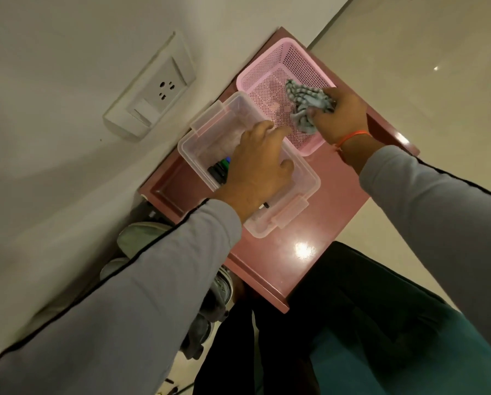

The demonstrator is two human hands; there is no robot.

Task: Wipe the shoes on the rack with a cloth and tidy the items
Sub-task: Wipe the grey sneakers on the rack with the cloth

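Your right hand (341, 116) is bunched around the cloth (307, 105), fingers curled into its folds, and holds it over the pink basket (267, 78) at the far end of the rack's top (338, 201). Your left hand (257, 166) lies across the clear box (304, 189) just beside that basket, fingers reaching forward and loosely spread toward the basket's near wall; you cannot tell from here whether they press on the box or only hover over it.

The cloth is soft and limp, so it will sag and trail wherever you do not gather it. Keep it wadded in the palm as now, which gives you a firm pad for wiping.

The clear box looks light and its plastic smooth, likely to skid on the glossy top, so take it by the rim or by a side latch (207, 118) instead of pushing it. Dark pens (217, 172) lie loose inside, under your left hand, and would rattle if the box tips.

The shoes (141, 235) sit below your left forearm, on the rack's lower level, not yet reached.
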